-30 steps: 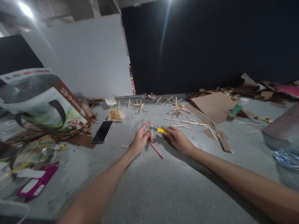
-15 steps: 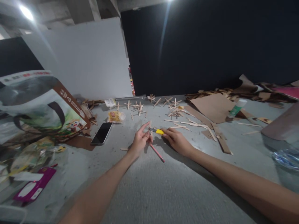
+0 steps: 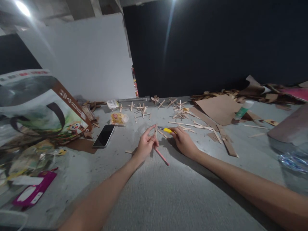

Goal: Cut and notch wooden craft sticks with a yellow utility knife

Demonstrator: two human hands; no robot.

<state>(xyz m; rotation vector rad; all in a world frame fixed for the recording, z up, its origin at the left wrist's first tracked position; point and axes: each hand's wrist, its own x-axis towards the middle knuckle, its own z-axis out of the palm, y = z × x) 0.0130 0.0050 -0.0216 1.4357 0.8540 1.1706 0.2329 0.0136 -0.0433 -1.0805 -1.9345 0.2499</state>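
My left hand (image 3: 145, 143) pinches a thin wooden stick (image 3: 156, 129), which stands up between thumb and fingers. A pink pencil (image 3: 162, 157) pokes out from beneath this hand toward me; whether the fingers also hold it, I cannot tell. My right hand (image 3: 184, 141) is closed on a utility knife with a yellow handle (image 3: 167, 130). Its blade points left at the stick, with a small gap between them. Just behind the knife lies a loose wooden stick (image 3: 162, 133). Farther back are several sticks crossed into star shapes (image 3: 144, 110).
Left of my hands are a phone (image 3: 104, 136), a small yellow packet (image 3: 118, 119), a large printed bag (image 3: 72, 112) and a purple device (image 3: 35, 189). Cardboard (image 3: 216, 109), a glue stick (image 3: 243, 110), loose sticks (image 3: 201, 126) and crumpled clear plastic (image 3: 293, 161) lie to the right.
My right hand has drawn the knife slightly right and up, away from the stick. A loose stick now shows between the hands. The left hand stays nearly in place.
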